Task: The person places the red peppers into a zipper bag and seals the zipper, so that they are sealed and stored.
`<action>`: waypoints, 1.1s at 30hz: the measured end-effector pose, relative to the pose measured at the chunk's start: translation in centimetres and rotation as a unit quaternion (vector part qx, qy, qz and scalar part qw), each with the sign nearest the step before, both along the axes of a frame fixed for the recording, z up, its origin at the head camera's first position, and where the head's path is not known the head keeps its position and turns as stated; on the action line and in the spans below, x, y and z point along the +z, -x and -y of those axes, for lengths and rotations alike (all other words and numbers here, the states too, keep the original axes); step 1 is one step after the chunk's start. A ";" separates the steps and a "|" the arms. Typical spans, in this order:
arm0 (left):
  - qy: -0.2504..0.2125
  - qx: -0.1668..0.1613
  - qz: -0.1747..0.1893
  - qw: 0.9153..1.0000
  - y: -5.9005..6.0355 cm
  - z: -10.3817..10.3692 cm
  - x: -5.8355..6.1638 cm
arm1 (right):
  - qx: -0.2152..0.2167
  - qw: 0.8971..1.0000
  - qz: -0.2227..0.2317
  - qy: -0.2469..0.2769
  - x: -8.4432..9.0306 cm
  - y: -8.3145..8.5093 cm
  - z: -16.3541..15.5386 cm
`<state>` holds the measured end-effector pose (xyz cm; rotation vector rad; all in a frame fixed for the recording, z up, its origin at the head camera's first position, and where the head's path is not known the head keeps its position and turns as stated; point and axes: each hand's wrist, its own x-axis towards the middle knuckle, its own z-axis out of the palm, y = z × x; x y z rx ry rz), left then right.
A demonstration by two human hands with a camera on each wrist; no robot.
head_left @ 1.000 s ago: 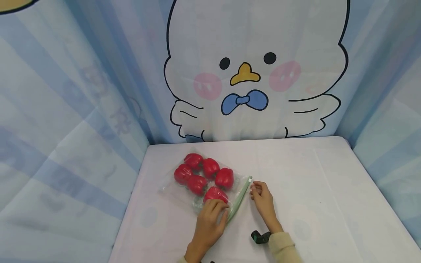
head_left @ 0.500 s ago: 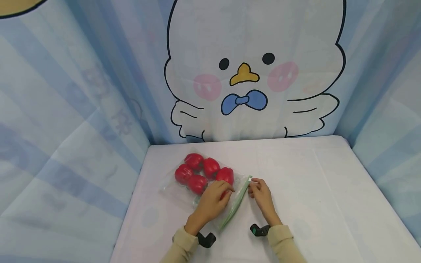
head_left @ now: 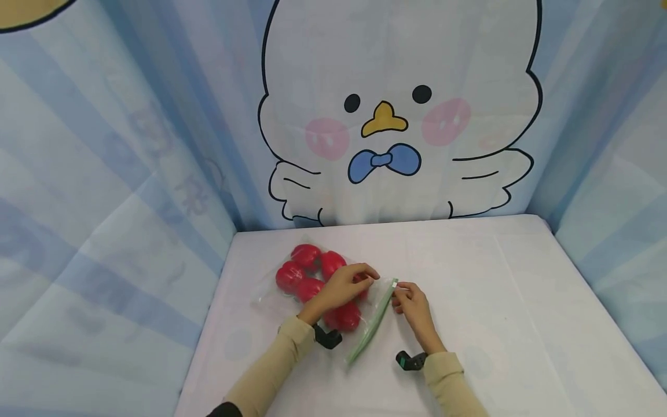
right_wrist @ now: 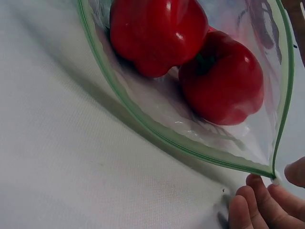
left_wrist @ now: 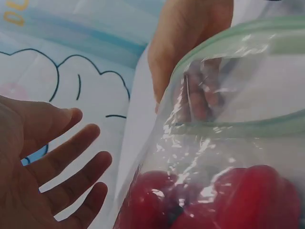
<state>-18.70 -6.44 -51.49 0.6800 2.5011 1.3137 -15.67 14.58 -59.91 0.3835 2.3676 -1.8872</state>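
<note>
While the right hand (head_left: 411, 304) pinches the far corner of the green zip strip on a clear bag (head_left: 372, 324) of red peppers (head_left: 292, 277) lying on the table (head_left: 495, 301), the left hand (head_left: 341, 286) hovers open-fingered over it, seemingly mid-sealing, needing a press along the strip.

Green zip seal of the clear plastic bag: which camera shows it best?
The right wrist view: the green zip seal runs in an open loop to the corner pinched by the right hand. The head view shows it as a thin strip; the left wrist view shows two bands through crinkled plastic.
</note>
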 end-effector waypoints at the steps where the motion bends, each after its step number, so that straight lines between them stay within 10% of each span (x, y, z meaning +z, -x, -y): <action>1: 0.000 -0.005 0.006 1.000 0.5 -0.2 -0.1 | 0.001 1.000 0.001 0.000 0.0 0.1 0.0; 10: 0.022 -0.067 0.007 0.997 4.3 -3.2 -1.4 | 0.007 1.000 0.004 -0.009 0.0 0.4 -0.2; 20: 0.173 -0.123 -0.031 0.977 7.2 -5.9 -2.1 | 0.009 1.000 0.001 -0.004 0.1 0.7 0.0; 33: 0.216 -0.128 -0.005 0.968 9.3 -7.0 -3.2 | 0.010 1.000 -0.006 -0.029 -0.1 1.9 -0.3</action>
